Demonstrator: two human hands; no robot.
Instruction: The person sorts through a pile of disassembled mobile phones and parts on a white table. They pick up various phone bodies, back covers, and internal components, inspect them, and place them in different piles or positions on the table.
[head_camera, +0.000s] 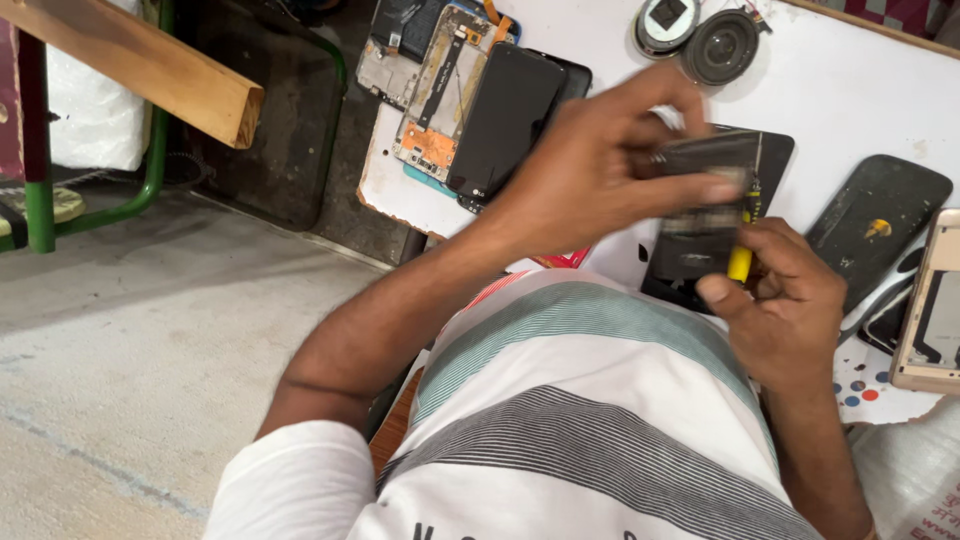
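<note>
Workbench (850, 90) first: white tabletop, taking up the far right, cluttered with phone bits. Far left on it sits a pile of opened phones, one showing its orange circuit board (432, 100), with a black phone (505, 115) lying on top. Two round speakers (700, 35) sit at the far edge. On the right there's a black back cover (878, 225), and a gold phone frame (930, 310) right at the edge. Off to the left, a wooden beam (150, 65) pokes out over the concrete floor.

Over the bench I've got my left hand (600, 165) pinching a dark phone part (705, 190), kinda blurry, thumb and fingers clamped on it. My right hand (785, 300) is curled tight round a yellow-handled screwdriver (741, 255), its tip up against that part.
</note>
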